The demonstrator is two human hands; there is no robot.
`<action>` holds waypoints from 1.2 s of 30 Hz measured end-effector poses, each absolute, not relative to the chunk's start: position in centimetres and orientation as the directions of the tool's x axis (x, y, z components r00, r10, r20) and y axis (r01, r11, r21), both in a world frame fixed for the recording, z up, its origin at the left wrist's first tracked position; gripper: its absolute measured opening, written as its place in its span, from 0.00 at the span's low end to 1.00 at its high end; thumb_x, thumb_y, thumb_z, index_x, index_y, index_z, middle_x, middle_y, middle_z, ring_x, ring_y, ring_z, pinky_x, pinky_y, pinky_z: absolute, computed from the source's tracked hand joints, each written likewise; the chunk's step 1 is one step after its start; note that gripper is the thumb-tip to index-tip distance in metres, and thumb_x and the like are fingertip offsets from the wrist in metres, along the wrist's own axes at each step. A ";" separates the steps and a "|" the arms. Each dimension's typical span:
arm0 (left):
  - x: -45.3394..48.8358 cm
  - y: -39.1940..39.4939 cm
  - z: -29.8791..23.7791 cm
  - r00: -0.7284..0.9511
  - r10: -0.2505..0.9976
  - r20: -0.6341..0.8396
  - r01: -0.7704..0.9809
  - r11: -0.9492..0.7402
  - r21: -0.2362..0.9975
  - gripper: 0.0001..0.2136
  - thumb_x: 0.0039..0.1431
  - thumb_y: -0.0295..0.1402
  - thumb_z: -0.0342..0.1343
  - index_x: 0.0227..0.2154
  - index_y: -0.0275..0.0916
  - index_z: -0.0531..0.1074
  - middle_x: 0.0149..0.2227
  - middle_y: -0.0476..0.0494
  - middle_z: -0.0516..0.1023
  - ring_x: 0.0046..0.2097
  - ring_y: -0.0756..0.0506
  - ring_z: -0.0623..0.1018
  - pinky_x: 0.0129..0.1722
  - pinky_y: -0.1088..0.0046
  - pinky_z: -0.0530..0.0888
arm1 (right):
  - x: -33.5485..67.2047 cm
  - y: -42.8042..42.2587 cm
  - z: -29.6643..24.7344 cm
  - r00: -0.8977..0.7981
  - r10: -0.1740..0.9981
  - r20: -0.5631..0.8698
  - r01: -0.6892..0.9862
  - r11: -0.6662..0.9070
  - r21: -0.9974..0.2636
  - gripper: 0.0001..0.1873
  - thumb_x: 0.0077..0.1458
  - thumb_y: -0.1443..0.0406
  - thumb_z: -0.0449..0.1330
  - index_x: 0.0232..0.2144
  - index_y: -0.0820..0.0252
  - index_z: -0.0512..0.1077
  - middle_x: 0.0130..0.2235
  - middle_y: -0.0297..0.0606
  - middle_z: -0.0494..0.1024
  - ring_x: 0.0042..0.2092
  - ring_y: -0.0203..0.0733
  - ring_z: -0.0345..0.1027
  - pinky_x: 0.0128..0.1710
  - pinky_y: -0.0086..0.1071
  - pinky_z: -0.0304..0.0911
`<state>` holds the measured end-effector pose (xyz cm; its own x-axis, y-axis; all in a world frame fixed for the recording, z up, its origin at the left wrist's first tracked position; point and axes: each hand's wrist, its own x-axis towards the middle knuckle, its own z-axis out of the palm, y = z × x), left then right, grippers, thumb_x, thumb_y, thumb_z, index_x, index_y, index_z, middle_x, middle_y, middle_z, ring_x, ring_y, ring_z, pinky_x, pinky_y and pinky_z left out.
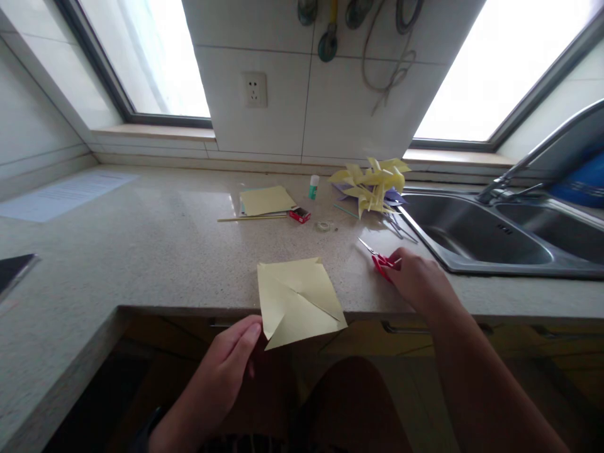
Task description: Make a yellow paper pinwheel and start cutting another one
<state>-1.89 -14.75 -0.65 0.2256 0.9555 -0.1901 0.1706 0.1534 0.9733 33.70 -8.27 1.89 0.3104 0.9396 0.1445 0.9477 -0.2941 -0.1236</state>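
A square of pale yellow paper (pixel 302 299), with slits cut inward from its corners, juts out over the counter's front edge. My left hand (pixel 231 355) pinches its lower left side between thumb and fingers. To the right, my right hand (pixel 419 280) has its fingers closed on the red handles of a pair of scissors (pixel 381 264). The scissors lie low at the counter top, their blades pointing away and to the left. Whether they touch the surface I cannot tell.
Behind the paper are stacked paper sheets (pixel 267 200), thin sticks (pixel 252 218), a small red box (pixel 300 215), a glue stick (pixel 313 187) and a tape roll (pixel 323 226). Paper pinwheels (pixel 372 185) lie beside the sink (pixel 472 242). A printed sheet (pixel 66 195) lies far left.
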 end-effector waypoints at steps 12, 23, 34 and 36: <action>-5.2 -9.5 0.8 0.705 0.693 0.152 0.563 -0.677 0.474 0.23 0.63 0.21 0.50 0.57 0.49 0.68 0.45 0.44 0.75 0.43 0.44 0.76 0.43 0.67 0.73 | 35.6 -5.3 1.2 0.268 0.949 0.168 0.960 -0.246 -0.137 0.13 0.59 0.59 0.57 0.30 0.59 0.78 0.31 0.46 0.79 0.31 0.47 0.69 0.28 0.35 0.53; -3.2 -5.8 2.7 0.866 0.485 0.121 0.448 -0.861 0.242 0.17 0.67 0.33 0.56 0.57 0.48 0.72 0.56 0.41 0.75 0.56 0.38 0.73 0.57 0.57 0.69 | 36.2 -3.1 1.2 0.257 0.944 0.209 0.965 -0.238 -0.112 0.13 0.60 0.61 0.56 0.35 0.62 0.78 0.34 0.49 0.80 0.33 0.48 0.71 0.31 0.36 0.55; -1.9 -2.5 2.4 0.885 0.411 0.219 0.434 -0.899 -0.065 0.13 0.69 0.39 0.54 0.50 0.40 0.75 0.40 0.39 0.78 0.41 0.40 0.76 0.40 0.64 0.71 | 33.7 0.3 5.9 0.208 0.899 0.386 0.977 -0.173 -0.123 0.13 0.59 0.60 0.56 0.35 0.58 0.79 0.32 0.47 0.80 0.32 0.50 0.71 0.30 0.38 0.54; -2.2 -2.3 2.0 0.886 0.408 0.221 0.434 -0.897 -0.086 0.14 0.70 0.40 0.52 0.50 0.39 0.75 0.41 0.39 0.79 0.42 0.40 0.76 0.40 0.63 0.71 | 32.4 1.2 6.8 0.162 0.878 0.449 0.984 -0.110 -0.139 0.12 0.59 0.60 0.56 0.33 0.58 0.78 0.31 0.46 0.80 0.31 0.49 0.71 0.31 0.39 0.55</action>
